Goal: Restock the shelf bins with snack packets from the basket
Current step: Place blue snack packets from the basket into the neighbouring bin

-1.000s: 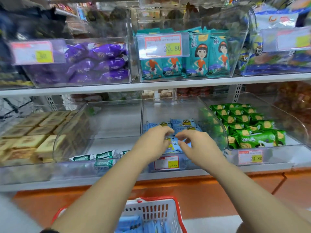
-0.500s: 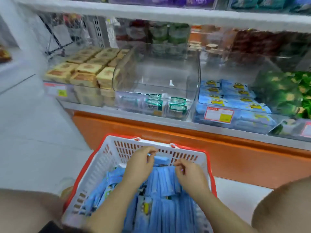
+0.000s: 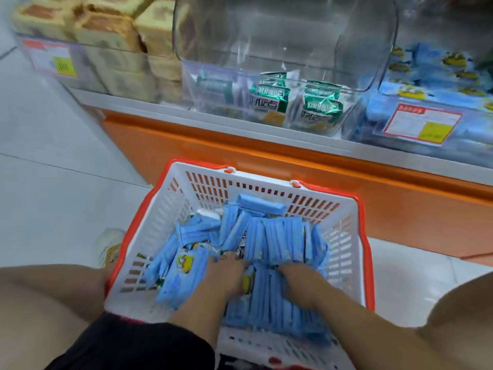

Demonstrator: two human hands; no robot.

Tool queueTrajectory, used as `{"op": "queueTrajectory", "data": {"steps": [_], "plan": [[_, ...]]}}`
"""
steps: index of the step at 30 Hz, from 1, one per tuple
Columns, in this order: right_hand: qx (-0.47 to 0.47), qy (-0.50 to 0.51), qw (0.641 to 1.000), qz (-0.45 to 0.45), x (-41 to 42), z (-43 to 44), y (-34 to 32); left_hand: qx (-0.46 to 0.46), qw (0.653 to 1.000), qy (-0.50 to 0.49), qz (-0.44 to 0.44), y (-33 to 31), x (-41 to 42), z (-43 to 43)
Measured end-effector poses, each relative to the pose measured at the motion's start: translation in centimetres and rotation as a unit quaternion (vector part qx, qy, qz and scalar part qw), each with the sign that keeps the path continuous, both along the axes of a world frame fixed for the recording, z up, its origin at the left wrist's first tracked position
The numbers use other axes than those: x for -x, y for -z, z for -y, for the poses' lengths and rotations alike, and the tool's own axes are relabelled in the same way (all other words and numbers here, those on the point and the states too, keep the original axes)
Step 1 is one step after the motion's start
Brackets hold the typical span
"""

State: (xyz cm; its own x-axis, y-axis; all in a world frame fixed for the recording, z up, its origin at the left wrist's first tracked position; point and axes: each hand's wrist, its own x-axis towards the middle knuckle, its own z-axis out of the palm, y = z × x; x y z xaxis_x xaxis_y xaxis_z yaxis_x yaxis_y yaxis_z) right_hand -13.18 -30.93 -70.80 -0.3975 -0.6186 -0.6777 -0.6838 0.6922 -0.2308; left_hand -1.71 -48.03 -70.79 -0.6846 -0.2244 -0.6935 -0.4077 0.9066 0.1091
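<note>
Blue packets (image 3: 277, 244), left hand (image 3: 226, 273), right hand (image 3: 298, 281) half-buried

Bright, even light, soft motion blur throughout, wide-angle bending at edges, faint glare on the clear bin (image 3: 285, 36).

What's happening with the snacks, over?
Left hand and right hand buried in blue plastic snack packets, grip hidden. None lifted from white-and-red plastic basket. Nothing in the way.

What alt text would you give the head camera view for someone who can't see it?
The left hand and right hand reach into blue snack packets in a white basket, below clear shelf bins of snacks.
</note>
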Motion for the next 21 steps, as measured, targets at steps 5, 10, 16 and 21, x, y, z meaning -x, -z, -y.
{"op": "queueTrajectory", "data": {"steps": [5,10,16,21], "plan": [[-0.015,-0.009,1.0,0.0,-0.8,1.1,0.6,-0.022,0.999,-0.03,-0.007,0.7,-0.5,0.2],[-0.031,-0.008,0.999,0.044,-0.1,1.7,-0.6,-0.021,0.999,-0.033,0.005,0.5,-0.3,0.1],[0.104,0.106,0.986,0.073,2.9,2.7,-6.3,-0.1,0.985,-0.117,-0.075,-2.4,1.2,0.3],[0.277,0.198,0.94,0.034,5.6,3.7,-15.2,-0.237,0.872,-0.28,-0.324,-10.2,4.6,1.3]]}}
